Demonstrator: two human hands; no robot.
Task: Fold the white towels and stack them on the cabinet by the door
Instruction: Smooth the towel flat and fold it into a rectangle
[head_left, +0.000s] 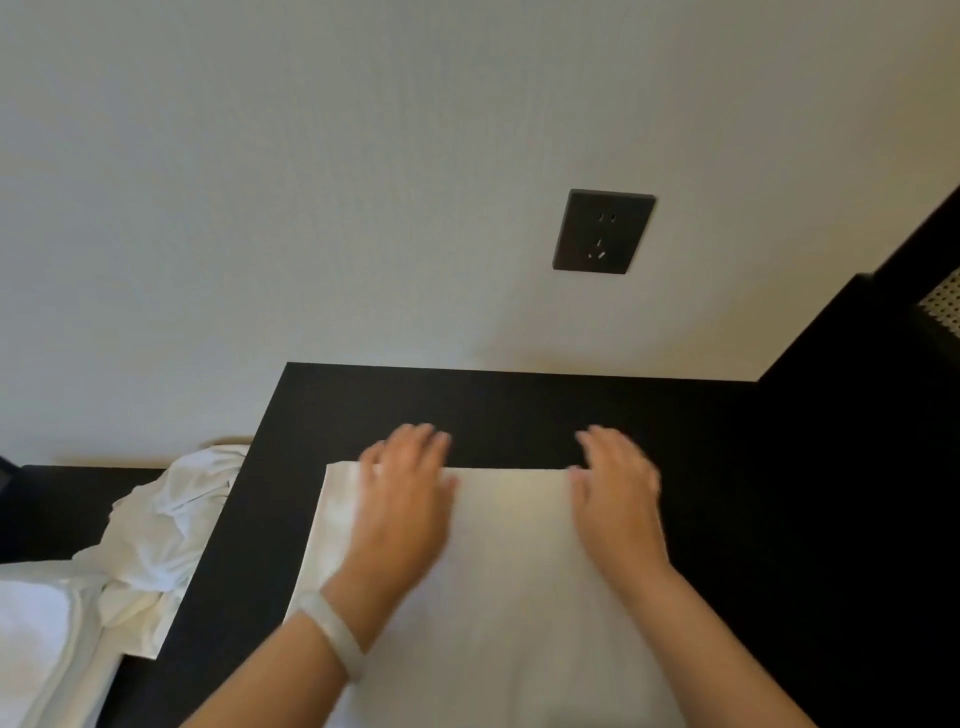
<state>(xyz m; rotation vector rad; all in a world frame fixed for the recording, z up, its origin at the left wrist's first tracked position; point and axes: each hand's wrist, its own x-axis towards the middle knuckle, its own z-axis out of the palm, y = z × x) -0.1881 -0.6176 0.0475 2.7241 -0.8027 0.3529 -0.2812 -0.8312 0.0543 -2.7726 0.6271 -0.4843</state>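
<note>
A white towel lies flat on the black cabinet, spread from the near edge of the top towards the wall. Its far edge runs straight and roughly parallel to the cabinet's back edge, with a bare black strip between them. The towel's left side sits near the cabinet's left edge, and a wider dark margin is bare on the right.

The left hand rests palm down on the far left corner of the towel. Its fingers are straight and lie close together, and they reach past the towel's far edge over the bare black top. The right hand rests palm down at the towel's far right corner, with its fingers also straight and their tips beyond the far edge. Neither hand grips or pinches the cloth; both lie flat on it. Both hands are somewhat blurred, so I cannot tell whether the fingertips touch the cabinet top. A pale bracelet circles the left wrist.

Off the cabinet's left edge, crumpled white towels are heaped on a lower dark surface, with one loose end draped against the cabinet's side. A dark wall socket sits on the pale wall above the cabinet's back edge. A taller black unit stands against the cabinet's right end.
</note>
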